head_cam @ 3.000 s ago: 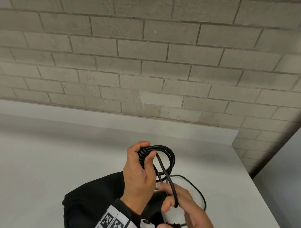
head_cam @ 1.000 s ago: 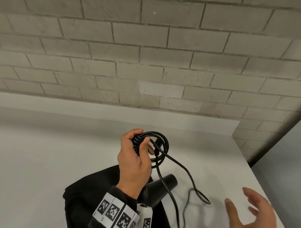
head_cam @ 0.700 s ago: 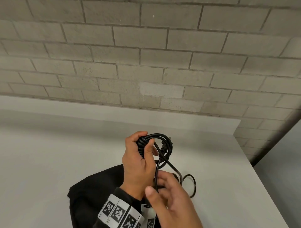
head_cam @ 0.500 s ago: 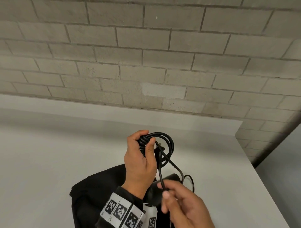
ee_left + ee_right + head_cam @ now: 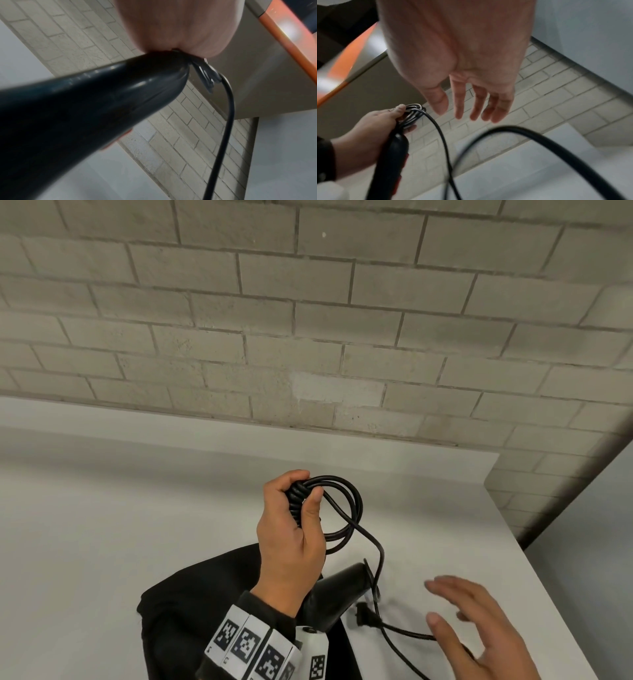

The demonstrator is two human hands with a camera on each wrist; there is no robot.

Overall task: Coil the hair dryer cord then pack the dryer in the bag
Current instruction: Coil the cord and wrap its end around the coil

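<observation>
The left hand (image 5: pixel 289 537) is raised above the worktop (image 5: pixel 102 525) with its grip clamped on the cord (image 5: pixel 346 508): thumb and fingers are curled round a bundle of black loops, which stand out to the right of the fist as a rough ring. In the right wrist view the same hand also holds the dryer's handle, which hangs down from the fist with a red strip along its side. The hair dryer (image 5: pixel 337 594) is black; its barrel shows below the left wrist, pointing up and to the right, over the bag (image 5: pixel 191 604). The bag is black cloth, lying crumpled on the worktop at the near edge, under the left forearm.

From the coil one strand of cord runs down to the right, bends past the barrel's mouth and trails across the worktop. The plug (image 5: pixel 364 616) lies on the worktop just right of the dryer.

The right hand (image 5: pixel 479 635) hovers low at the right with its grip apart, fingers spread and nearly straight, holding nothing; the loose strand passes just beneath it. Whether the fingers touch the cord cannot be told.

A band of black-and-white square markers (image 5: pixel 253 648) wraps the left wrist. A pale brick wall (image 5: pixel 308 320) stands behind the worktop.
</observation>
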